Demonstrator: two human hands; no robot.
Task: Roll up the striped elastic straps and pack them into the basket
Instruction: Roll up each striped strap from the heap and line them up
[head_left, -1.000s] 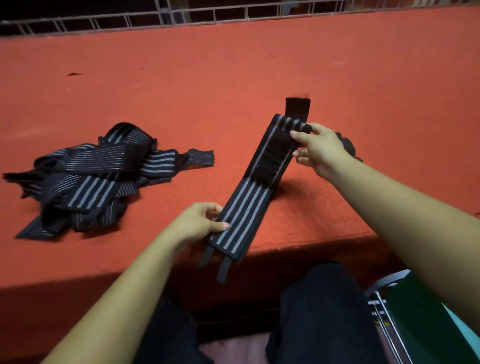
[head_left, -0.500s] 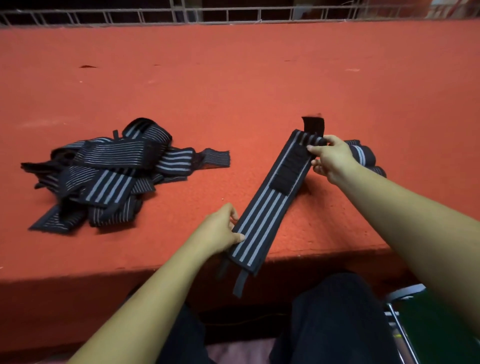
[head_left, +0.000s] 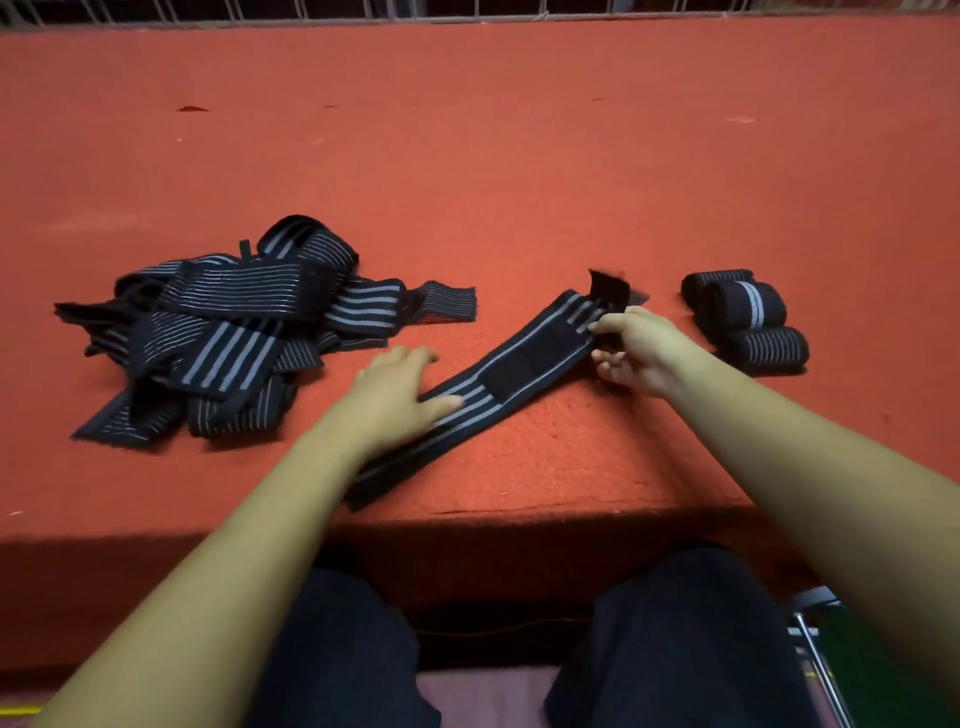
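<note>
Red tabletop's (head_left: 467, 156) front edge: striped strap (head_left: 519, 366) is being held flat by straight-fingered left hand (head_left: 395, 400), end pinched by right hand (head_left: 639, 348), presumably for rolling.

Your flat black elastic strap (head_left: 519, 364) has pale grey stripes and a plain black patch; the felt bench (head_left: 519, 182) is orange-red. Left of that strap, the heaped black straps (head_left: 223, 338) are grey-striped; right, the rolled black straps (head_left: 748, 317) too.

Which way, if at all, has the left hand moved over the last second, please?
Yes. The left hand has moved away from the red felt table's front edge and now lies flat on the black grey-striped elastic strap.
</note>
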